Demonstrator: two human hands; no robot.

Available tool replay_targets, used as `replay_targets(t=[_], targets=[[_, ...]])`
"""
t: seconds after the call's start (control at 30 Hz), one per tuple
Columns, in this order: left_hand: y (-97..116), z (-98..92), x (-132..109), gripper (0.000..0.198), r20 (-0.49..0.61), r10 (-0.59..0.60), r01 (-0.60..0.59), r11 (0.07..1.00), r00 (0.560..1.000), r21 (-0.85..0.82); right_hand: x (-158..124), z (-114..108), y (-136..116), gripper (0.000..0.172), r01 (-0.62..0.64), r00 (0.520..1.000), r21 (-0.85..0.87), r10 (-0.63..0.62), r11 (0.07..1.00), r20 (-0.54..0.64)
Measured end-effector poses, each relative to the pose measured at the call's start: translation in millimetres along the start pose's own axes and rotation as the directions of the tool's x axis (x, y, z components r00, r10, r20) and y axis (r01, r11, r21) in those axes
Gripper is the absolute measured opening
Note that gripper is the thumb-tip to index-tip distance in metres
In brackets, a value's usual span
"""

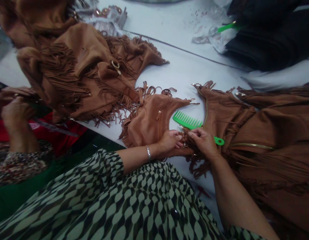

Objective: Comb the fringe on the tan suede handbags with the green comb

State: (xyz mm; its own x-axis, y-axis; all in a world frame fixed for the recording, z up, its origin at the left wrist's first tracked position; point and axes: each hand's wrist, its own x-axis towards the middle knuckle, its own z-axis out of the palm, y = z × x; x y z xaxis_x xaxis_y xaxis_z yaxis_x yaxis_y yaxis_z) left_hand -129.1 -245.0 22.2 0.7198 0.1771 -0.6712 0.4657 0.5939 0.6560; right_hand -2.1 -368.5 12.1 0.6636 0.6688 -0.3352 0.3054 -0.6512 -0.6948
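Left grip: the fingers of the left grip (170,140) are closing on one side of the piece, the wrist wearing a silver bracelet (148,152).
Right grip: the right grip (205,142) is pinching the other side between thumb and fingers, facing the left at close range.
Piece between them: a small brown fringed piece (186,137) is sitting between both sets of fingertips, at four o'clock from the middle of the view; metal bits are showing near it, but the exact fastening is too small to make out.
Green comb: the green comb (187,124) is lying at twelve o'clock from the piece, teeth pointing away from the person, its handle end showing beyond the right grip at three o'clock.
Zipped bag: a brown bag (145,121) is resting on the white desk (158,75) at ten o'clock from the piece, fringe spreading round its edge.
Right-hand bags: more fringed brown leather (252,128) is lying at three o'clock.
Working well: steadying the piece with one side while the other is making small fingertip adjustments seems best; pinching lightly, spreading loose strands clear of the metal and avoiding tugs would likely be protecting the thin fringe.
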Motion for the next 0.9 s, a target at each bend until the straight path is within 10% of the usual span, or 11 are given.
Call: replay_targets(t=[0.23, 0.53, 0.7, 0.9], targets=[[3, -3.1, -4, 0.013, 0.105, -0.014, 0.016, 1.0, 0.994, -0.012, -10, -10, -23, 0.031, 0.035, 0.97, -0.071, -0.051, 0.997, -0.238], [3, 0.9, -7, 0.017, 0.12, 0.072, -0.085, 0.991, 0.99, 0.104, -42, 0, -27, 0.027, -0.029, 0.999, 0.208, 0.037, 0.978, -0.036], [2, 2.9, -10, 0.019, 0.136, 0.125, -0.144, 0.979, 0.983, 0.143, -54, -1, -28, 0.032, -0.314, 0.943, 0.547, 0.32, 0.776, 0.089], [-4, 4.4, -7, 0.024, 0.133, 0.157, -0.178, 0.969, 0.979, 0.17, -57, -2, -28, 0.03, -0.358, 0.913, 0.678, 0.393, 0.642, 0.111]])
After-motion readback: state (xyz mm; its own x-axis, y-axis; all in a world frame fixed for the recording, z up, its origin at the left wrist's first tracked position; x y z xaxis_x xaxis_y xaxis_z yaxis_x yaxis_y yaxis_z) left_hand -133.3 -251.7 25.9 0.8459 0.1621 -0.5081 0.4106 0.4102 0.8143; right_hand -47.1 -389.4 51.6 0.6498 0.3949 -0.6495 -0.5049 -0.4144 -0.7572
